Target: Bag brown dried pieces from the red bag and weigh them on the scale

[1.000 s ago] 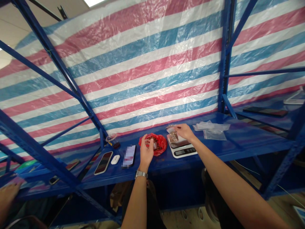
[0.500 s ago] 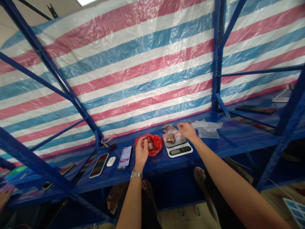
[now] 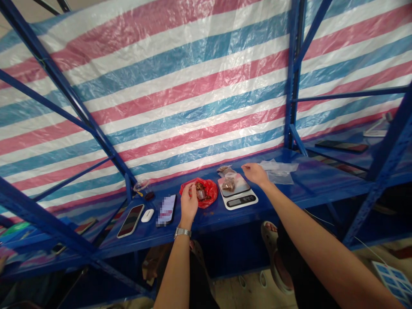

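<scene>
Two left fingers [image 3: 194, 187] half-hide perhaps a small cup [image 3: 201, 195].

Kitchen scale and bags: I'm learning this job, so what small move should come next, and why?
Probably the right hand should take one flat clear plastic bag: it hangs just beside them, while the clear bag on the kitchen scale already holds brown pieces and the left hand is busy at the red plastic bag.

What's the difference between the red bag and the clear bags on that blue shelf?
The red plastic bag is bunched up around brown pieces, while the clear plastic bags lie flat and look empty. The red bag is left of the digital scale, the clear bags right of it. Both are thin plastic on the blue shelf.
</scene>
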`<state>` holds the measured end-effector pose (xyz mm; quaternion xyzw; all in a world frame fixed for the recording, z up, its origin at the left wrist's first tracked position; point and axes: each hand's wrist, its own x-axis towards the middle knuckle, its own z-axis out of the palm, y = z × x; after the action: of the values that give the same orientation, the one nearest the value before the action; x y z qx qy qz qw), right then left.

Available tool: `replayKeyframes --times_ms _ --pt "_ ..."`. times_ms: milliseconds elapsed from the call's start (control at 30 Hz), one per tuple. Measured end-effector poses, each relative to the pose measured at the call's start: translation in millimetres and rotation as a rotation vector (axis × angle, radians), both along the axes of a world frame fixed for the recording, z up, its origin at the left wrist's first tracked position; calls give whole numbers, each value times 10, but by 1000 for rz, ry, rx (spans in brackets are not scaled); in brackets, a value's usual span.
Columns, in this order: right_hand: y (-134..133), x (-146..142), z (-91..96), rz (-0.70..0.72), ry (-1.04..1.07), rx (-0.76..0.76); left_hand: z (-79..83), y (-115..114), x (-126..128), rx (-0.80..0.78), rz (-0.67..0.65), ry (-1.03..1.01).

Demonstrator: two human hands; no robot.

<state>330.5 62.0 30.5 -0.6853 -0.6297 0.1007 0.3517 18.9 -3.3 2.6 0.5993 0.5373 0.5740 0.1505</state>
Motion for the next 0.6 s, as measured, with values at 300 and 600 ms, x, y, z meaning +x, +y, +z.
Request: replayKeyframes --times_ms 300,600 --pt "22 -53 1 25 -8 -16 45 -41 7 10 -9 7" --pt "52 -144 -36 31 4 -40 70 -53 42 -4 -21 -6"
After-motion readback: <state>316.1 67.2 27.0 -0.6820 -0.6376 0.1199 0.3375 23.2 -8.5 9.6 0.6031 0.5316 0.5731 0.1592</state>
